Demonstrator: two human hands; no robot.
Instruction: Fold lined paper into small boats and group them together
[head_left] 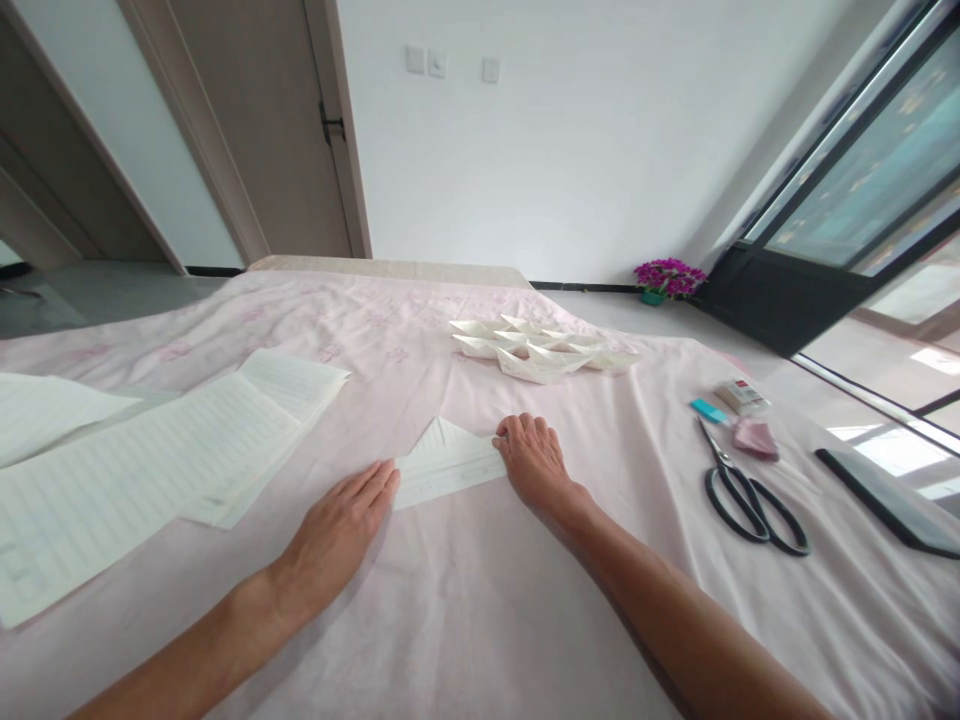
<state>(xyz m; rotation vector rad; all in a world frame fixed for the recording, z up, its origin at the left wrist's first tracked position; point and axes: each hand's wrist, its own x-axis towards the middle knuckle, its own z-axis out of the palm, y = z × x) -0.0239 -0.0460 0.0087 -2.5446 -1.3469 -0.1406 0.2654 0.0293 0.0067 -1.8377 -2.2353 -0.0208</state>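
Note:
A sheet of white paper (446, 472), folded into a long strip with a pointed peak on top, lies on the pink cloth in front of me. My left hand (341, 525) rests flat at the strip's left end, fingers stretched out and thumb hidden. At the other end, my right hand (534, 462) has its fingers curled in a pinch on the paper's edge. Beyond the hands sits a cluster of folded paper boats (540, 350). Several lined paper sheets (150, 470) overlap to the left of my left hand.
On the right lie black-handled scissors (754, 500), a blue eraser-like block (708, 410), a small packaged block (742, 396), a pink crumpled piece (755, 438) and a dark-edged flat device (885, 500). The pink cloth (465, 610) has loose wrinkles. Purple flowers (669, 277) stand by the wall.

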